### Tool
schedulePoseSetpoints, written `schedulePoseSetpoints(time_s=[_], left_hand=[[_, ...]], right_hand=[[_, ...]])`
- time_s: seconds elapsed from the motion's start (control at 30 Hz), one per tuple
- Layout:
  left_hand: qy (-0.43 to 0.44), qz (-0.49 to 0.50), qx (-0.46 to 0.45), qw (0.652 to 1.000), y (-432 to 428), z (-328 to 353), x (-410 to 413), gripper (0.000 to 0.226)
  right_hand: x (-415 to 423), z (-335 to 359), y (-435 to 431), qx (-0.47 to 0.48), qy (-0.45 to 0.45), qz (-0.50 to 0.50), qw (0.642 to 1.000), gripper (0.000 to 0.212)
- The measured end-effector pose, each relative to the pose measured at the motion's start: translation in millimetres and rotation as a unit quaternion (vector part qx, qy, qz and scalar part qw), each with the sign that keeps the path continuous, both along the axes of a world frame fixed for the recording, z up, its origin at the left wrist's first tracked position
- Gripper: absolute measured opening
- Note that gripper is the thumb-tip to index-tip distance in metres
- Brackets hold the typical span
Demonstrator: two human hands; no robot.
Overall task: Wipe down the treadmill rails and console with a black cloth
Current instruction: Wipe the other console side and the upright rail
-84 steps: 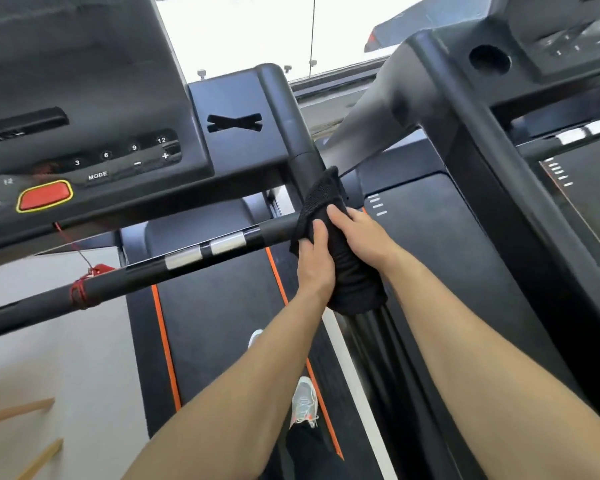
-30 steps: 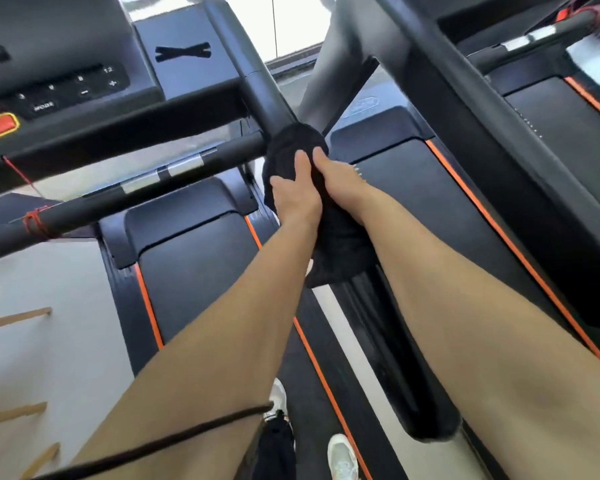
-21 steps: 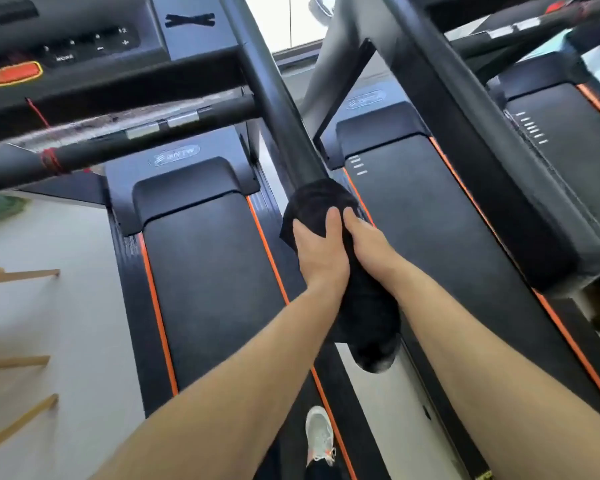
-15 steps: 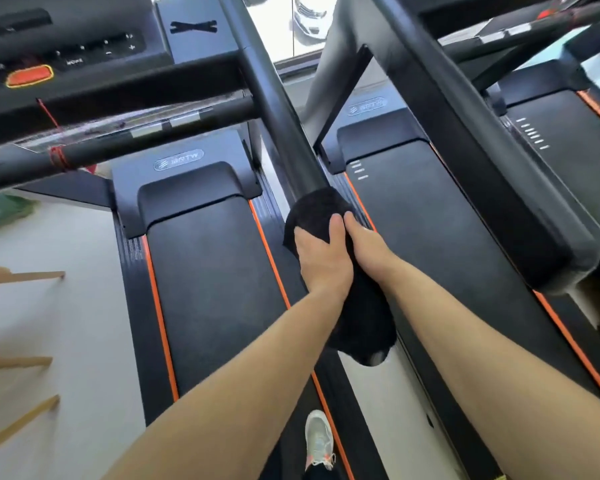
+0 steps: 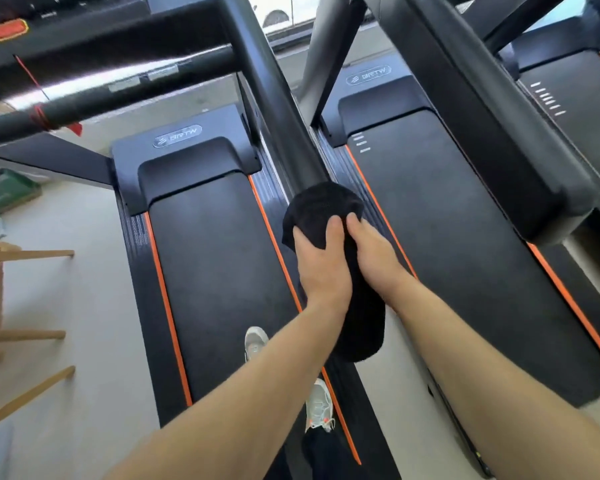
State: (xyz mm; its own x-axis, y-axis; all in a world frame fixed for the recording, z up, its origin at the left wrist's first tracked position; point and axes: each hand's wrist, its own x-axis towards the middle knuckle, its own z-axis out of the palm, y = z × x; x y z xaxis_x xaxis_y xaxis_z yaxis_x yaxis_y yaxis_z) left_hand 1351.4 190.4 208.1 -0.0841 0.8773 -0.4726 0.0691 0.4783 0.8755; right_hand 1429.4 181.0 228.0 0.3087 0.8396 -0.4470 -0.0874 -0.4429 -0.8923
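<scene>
While the console point(image 5: 84, 12) sits well up and to the left of the left hand, with the crossbar point(image 5: 118, 95) and its red cord point(image 5: 40, 116) just beneath it, the action is down on the side rail. Below-left of that hand runs the treadmill belt point(image 5: 215, 254), with a pale shoe point(image 5: 255, 341) planted on it.

Now the left hand point(image 5: 321, 268): fingers curled tight round the black cloth point(image 5: 326, 206). The cloth is wrapped round the rail point(image 5: 278, 109) right at the hands, bunched just above the fingertips, its loose tail hanging beneath the wrists. Hard against it, the right hand point(image 5: 374, 254) clamps the same cloth from the other side, so the two sit side by side. Further right lies the neighbouring treadmill point(image 5: 447, 237), close by.

The risk, as I judge it: whether the rail ends under that cloth I cannot tell, and a stroke that runs on could pull the cloth clean off. The dangling tail could drag on the belt's edge. And when the crossbar's turn comes, the red cord could snag the fabric.
</scene>
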Motion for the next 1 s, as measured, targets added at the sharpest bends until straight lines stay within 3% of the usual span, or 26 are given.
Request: schedulePoseSetpoints(time_s=[0.17,0.37,0.5,0.57,0.6,0.67,0.77,0.83,0.93,1.0], left_hand=[[-0.013,0.046,0.023,0.999,-57.0,-3.4,12.8,0.078],[-0.019,0.079,0.064,0.995,-40.5,-10.9,12.7,0.065],[-0.067,0.058,0.049,0.995,-23.1,-34.7,0.5,0.061],[-0.167,0.076,-0.011,0.983,-18.9,-45.6,-4.3,0.064],[-0.236,0.101,-0.073,0.964,-20.5,-46.2,-5.2,0.071],[-0.292,0.129,-0.175,0.931,-32.9,-37.1,-2.8,0.07],[-0.232,0.181,-0.255,0.921,-48.6,-27.6,2.0,0.051],[-0.15,0.213,-0.271,0.927,-52.2,-21.2,6.9,0.05],[-0.085,0.176,-0.202,0.96,-47.2,-7.4,11.8,0.076],[-0.031,0.129,-0.135,0.982,-37.4,4.5,13.3,0.076]], right_hand=[[-11.0,-18.1,-39.5,-0.009,0.043,-0.075,0.996,0.034],[-28.1,-30.0,-59.5,0.028,0.102,-0.147,0.983,0.033],[-47.7,-45.7,-86.8,0.06,0.072,-0.125,0.988,0.045],[-54.3,-44.4,-92.2,0.081,0.06,-0.113,0.989,0.045],[-54.5,-43.4,-91.1,0.098,0.066,-0.112,0.987,0.043],[-47.5,-43.7,-82.8,0.117,0.072,-0.112,0.984,0.04],[-27.7,-40.0,-57.6,0.133,0.098,-0.075,0.983,0.046],[-16.6,-35.9,-42.6,0.127,0.099,-0.059,0.985,0.037],[-10.5,-37.6,-37.0,0.064,0.144,-0.088,0.984,0.034],[-14.6,-48.2,-46.3,0.016,0.148,-0.114,0.982,0.031]])
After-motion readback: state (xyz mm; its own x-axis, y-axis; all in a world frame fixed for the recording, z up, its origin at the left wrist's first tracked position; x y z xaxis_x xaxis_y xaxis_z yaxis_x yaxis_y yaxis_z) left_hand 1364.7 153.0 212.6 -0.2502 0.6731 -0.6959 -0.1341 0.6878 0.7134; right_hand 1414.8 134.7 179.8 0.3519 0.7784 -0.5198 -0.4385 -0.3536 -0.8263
